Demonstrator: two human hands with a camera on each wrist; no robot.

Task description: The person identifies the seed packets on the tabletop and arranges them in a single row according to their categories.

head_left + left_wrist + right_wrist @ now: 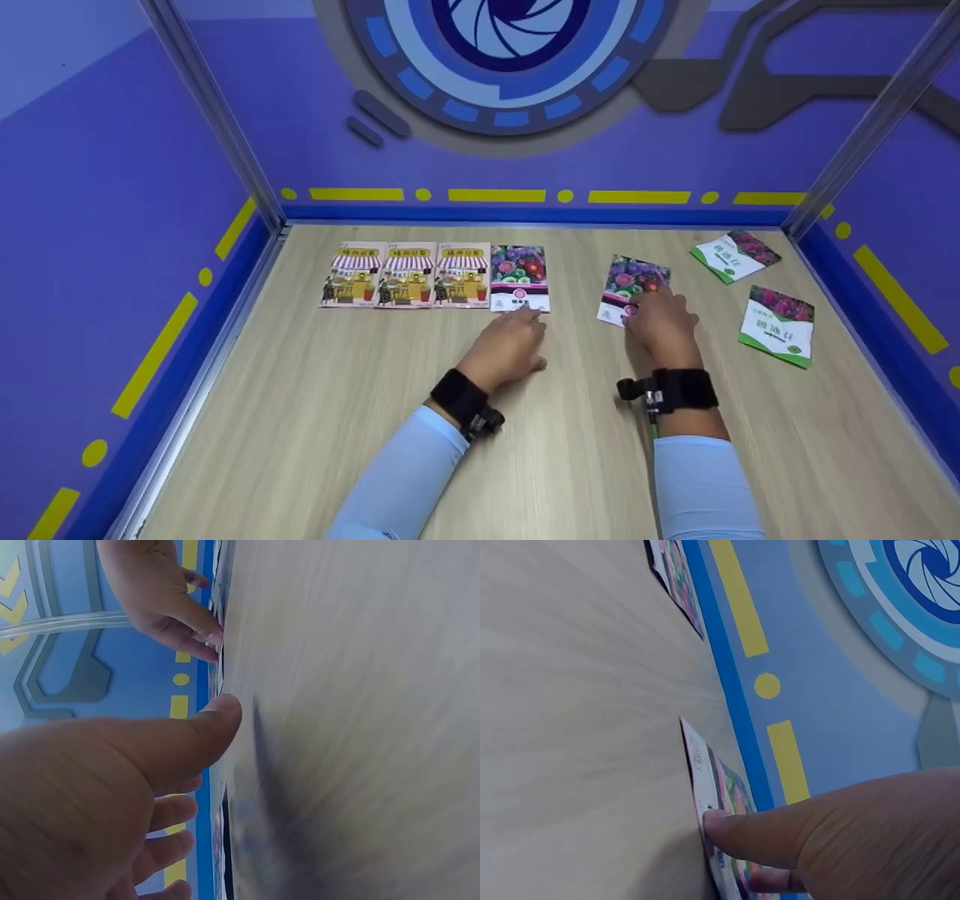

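Note:
My left hand [508, 346] rests with relaxed fingers, its fingertips right at the lower edge of a flower seed packet [520, 279], the last in a row. In the left wrist view its thumb [199, 736] stands apart from the fingers, with nothing between them. My right hand [663, 324] lies over the lower right part of a matching flower packet [632, 283], which sits slightly turned on the table. The right wrist view shows the right thumb [742, 834] touching that packet's printed front [731, 799], with a fingertip beside it.
Left of the flower packet, overlapping striped-awning packets [405, 276] continue the row. Two green-and-white packets [735, 256] [778, 326] lie askew at the right. Purple panels [480, 172] wall in the wooden table [570, 450] at the back and sides.

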